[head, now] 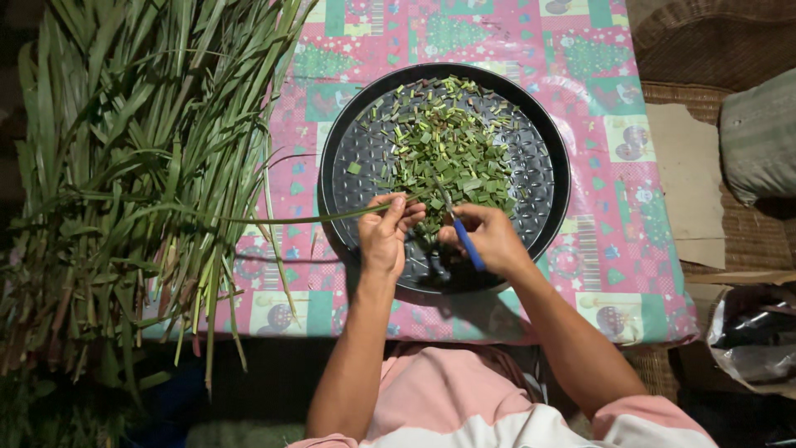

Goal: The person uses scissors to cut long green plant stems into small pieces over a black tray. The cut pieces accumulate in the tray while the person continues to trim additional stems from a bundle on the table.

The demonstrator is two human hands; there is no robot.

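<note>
My left hand (386, 232) pinches a long thin green leaf (307, 219) that runs leftward toward a big leaf pile. My right hand (489, 236) grips a small knife with a blue handle (468, 243), its blade pointing up toward the leaf's end between my two hands. Both hands hover over the near rim of a round dark tray (348, 141). A heap of short chopped green leaf pieces (448, 145) fills the tray's middle.
A large pile of long green leaves (124, 166) covers the left side. The tray stands on a pink patterned tablecloth (613, 191). A woven mat, a grey sack (759, 137) and a plastic bag (750, 336) lie at the right.
</note>
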